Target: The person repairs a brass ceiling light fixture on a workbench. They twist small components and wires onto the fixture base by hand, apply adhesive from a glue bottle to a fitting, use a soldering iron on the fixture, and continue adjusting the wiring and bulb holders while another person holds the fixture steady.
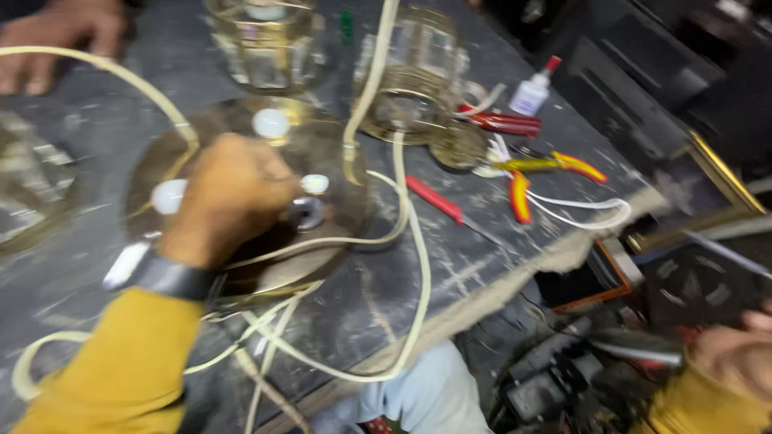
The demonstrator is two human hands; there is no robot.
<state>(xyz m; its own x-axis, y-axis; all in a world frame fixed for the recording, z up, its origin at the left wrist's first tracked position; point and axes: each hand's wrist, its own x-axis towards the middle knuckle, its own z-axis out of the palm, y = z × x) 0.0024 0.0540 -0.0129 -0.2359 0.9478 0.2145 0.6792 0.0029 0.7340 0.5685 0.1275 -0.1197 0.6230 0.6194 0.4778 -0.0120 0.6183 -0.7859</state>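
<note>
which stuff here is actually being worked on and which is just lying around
In hand:
left hand resting on the round brass plate
cream wires running across that plate
right hand off the bench, reaching low

Lying about:
red-handled screwdriver
yellow-red pliers
small glue bottle
glass shades

The round brass-coloured lamp base (322,153) lies flat on the dark worktable, at about ten o'clock from the frame's middle. White round sockets sit on its face at twelve and nine o'clock, a small metal fitting near its centre. Cream cables (406,241) cross it and trail toward six o'clock, off the table's edge.
</note>
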